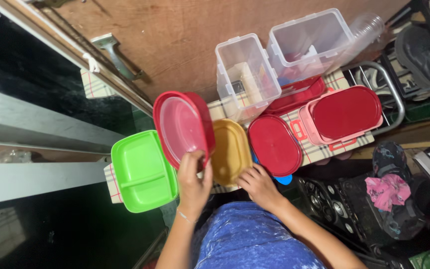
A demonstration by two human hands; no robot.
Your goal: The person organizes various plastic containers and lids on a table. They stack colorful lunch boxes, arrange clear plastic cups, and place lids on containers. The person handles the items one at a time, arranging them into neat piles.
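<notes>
My left hand (193,180) grips the lower rim of a red oval container with a clear lid (182,127), holding it tilted above the checked cloth. My right hand (259,185) rests its fingers on the near edge of a yellow oval container (230,151) lying on the cloth. A green two-compartment tray (143,171) lies just left of my left hand. A red oval lid (274,145) sits right of the yellow container.
Two tall clear plastic boxes (247,74) (310,44) stand at the back against a brown board. A pink box with a red lid (344,115) sits at the right on the checked cloth (319,149). Dark clutter and a pink rag (386,190) lie at the far right.
</notes>
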